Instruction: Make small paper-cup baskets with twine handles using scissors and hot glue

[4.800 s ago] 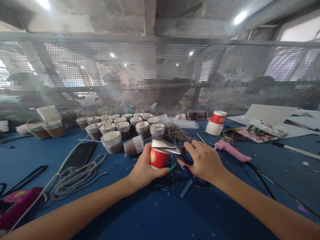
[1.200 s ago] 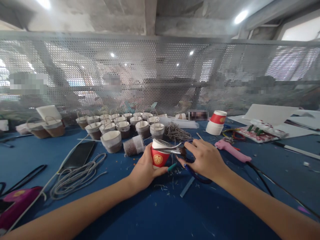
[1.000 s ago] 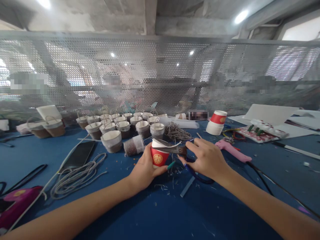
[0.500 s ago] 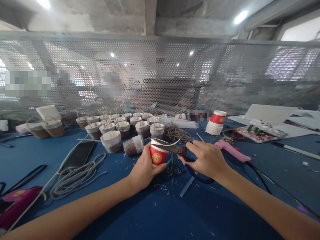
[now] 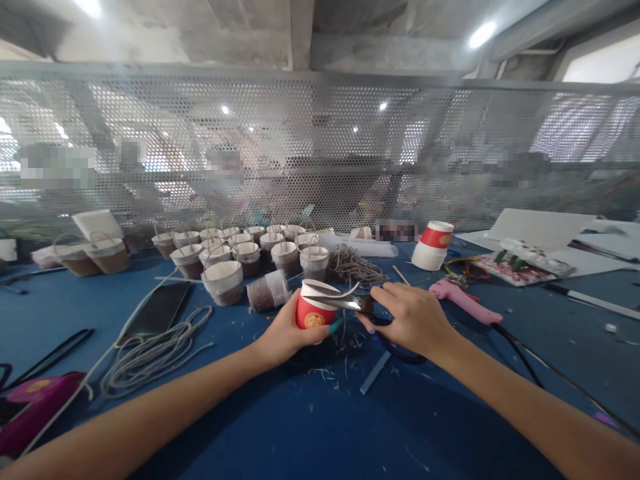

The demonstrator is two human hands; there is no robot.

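My left hand (image 5: pixel 285 333) is wrapped round a red and white paper cup (image 5: pixel 311 312) with a gold emblem, held a little above the blue table. In my right hand (image 5: pixel 413 320) is a pair of scissors (image 5: pixel 366 305) with dark blue handles. Their blades point left and lie across the cup's upper part, just under its rim. A narrow white strip of the rim (image 5: pixel 350 291) stands away from the cup and curls to the right over the blades. My right fingers are partly hidden in the handle loops.
Several small handled buckets (image 5: pixel 246 257) stand behind my hands, beside a twine-wrapped cup (image 5: pixel 270 291) on its side. Left lie a phone (image 5: pixel 159 310) and coiled cord (image 5: pixel 145 357). Right are stacked paper cups (image 5: pixel 433 245), a pink glue gun (image 5: pixel 465 303) and a clear glue stick (image 5: pixel 375 373).
The cup has turned in my left hand, its emblem shifting from the left side towards the middle. A cut rim strip now extends to the right over the scissors.
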